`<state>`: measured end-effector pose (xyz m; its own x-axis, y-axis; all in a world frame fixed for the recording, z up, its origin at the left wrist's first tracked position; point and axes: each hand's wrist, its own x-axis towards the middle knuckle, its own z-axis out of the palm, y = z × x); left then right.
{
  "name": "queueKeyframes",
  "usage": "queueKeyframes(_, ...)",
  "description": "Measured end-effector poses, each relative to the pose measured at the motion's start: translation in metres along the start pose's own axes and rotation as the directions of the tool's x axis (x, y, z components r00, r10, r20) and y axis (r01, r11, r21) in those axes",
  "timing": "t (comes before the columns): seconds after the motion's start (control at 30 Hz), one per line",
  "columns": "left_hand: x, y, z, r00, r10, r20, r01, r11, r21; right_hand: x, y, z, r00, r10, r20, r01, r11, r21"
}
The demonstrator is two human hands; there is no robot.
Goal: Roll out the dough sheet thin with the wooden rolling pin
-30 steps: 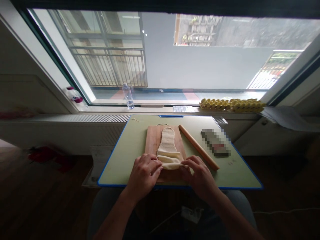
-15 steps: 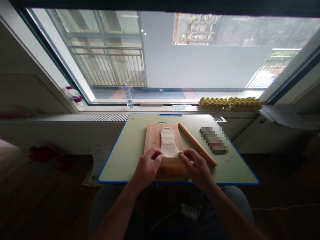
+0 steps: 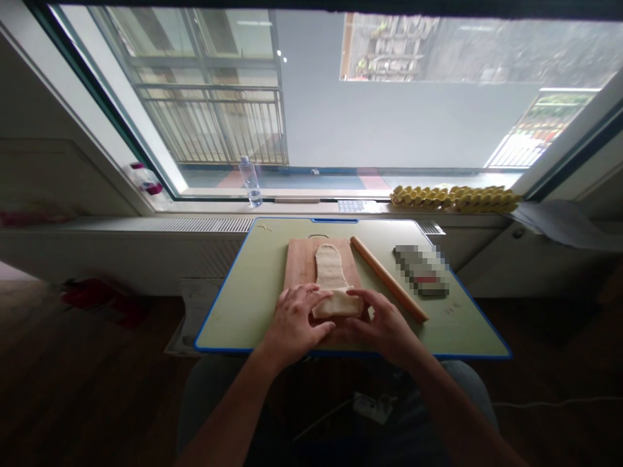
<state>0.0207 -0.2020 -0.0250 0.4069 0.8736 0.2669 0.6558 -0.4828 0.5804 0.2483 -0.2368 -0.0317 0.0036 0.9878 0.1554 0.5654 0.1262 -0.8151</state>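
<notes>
Fingers (image 3: pixel 318 297) spread wide | left hand (image 3: pixel 293 319), right hand (image 3: pixel 388 319) touching folded dough (image 3: pixel 339 306) | board (image 3: pixel 298 261) beneath

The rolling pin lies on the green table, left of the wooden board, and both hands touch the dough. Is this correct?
Not the side: the head view shows the rolling pin right of the wooden board. It does lie on the green table, and the left hand and right hand both touch the dough.
</notes>
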Motion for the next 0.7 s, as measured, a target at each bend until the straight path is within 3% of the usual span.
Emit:
queueKeyframes(0.13, 0.008, 0.000, 0.004, 0.997, 0.071, -0.029, -0.070, 0.997, 0.031, 0.007, -0.003, 0.001, 1.000, -0.002, -0.023, 0.001, 0.997, -0.077)
queueKeyframes(0.3, 0.024, 0.000, 0.004, 0.995, 0.078, -0.060, -0.085, 0.990, -0.115, 0.020, -0.006, 0.001, 0.995, 0.096, -0.011, -0.093, 0.987, 0.130)
queueKeyframes(0.43, 0.022, 0.001, -0.002, 1.000, -0.011, -0.014, 0.008, 0.972, -0.237, 0.013, -0.007, 0.001, 0.995, 0.086, -0.050, -0.072, 0.966, 0.247)
queueKeyframes(0.53, 0.013, 0.001, -0.002, 0.999, -0.029, 0.032, 0.037, 0.960, -0.278, -0.003, -0.006, 0.002, 0.993, 0.093, -0.075, -0.079, 0.981, 0.177)
queueKeyframes(0.7, 0.007, 0.001, 0.004, 1.000, 0.010, -0.008, -0.012, 0.940, -0.341, -0.021, -0.004, -0.001, 0.990, 0.038, -0.133, -0.042, 0.999, -0.029)
